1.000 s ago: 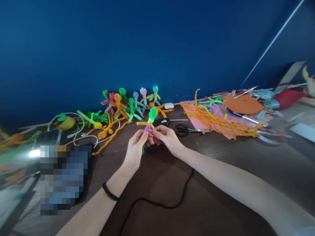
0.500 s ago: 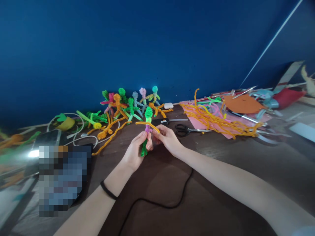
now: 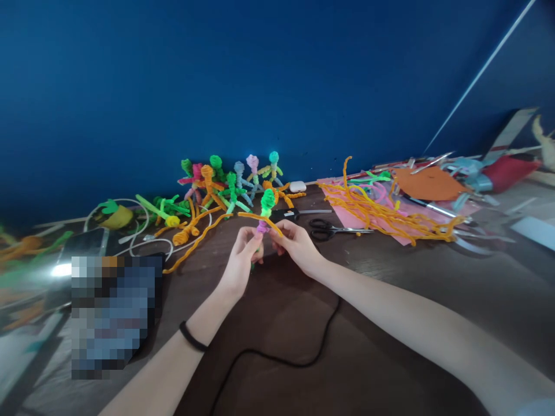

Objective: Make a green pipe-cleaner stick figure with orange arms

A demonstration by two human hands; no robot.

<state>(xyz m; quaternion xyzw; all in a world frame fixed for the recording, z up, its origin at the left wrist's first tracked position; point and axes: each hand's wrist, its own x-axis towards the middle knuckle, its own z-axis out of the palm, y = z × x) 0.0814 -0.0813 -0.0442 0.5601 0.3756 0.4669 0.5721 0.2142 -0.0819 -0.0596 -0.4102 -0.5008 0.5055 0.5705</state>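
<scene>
A pipe-cleaner figure (image 3: 267, 200) with a green head and purple body is upright in front of me. My left hand (image 3: 243, 254) is closed round its lower body, which my fingers mostly hide. Across the figure, just below the head, lies an orange pipe cleaner (image 3: 250, 215). Its right end is pinched in my right hand (image 3: 295, 244), close beside the purple part. Several finished-looking figures (image 3: 208, 180) in orange, green, pink and blue lean against the blue wall behind.
Black scissors (image 3: 332, 229) lie right of my hands. Beyond them, orange pipe cleaners (image 3: 377, 214) cover pink paper (image 3: 342, 211). A white case (image 3: 298, 186) sits near the wall. White cable (image 3: 146, 216) curls at left; a black cord (image 3: 286, 364) crosses the table nearer me.
The figure's head has tilted to the right, and its green lower part is now mostly behind my left fingers. My left fingers have curled further around it.
</scene>
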